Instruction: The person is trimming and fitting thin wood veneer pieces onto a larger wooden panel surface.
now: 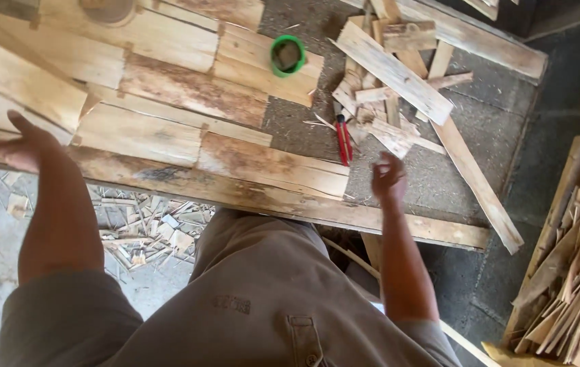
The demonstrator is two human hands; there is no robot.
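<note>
My left hand [21, 144] hovers over the near edge of the workbench [432, 183] at the left, fingers spread, holding nothing. Flat wooden boards [167, 102] lie side by side on the bench just beyond it. Over the bench's near right part, my right hand [389, 178] hangs with its fingers loosely curled and nothing visible in it. A red-handled tool [343, 139] lies just beyond and left of that hand. A green roll of tape [288, 55] rests on a board farther back.
A heap of short wood offcuts [392, 88] and a long slat [477, 180] lie on the bench's right side. Wood chips [140, 228] litter the floor under the bench. A bin of thin wood pieces [575, 272] stands at the right.
</note>
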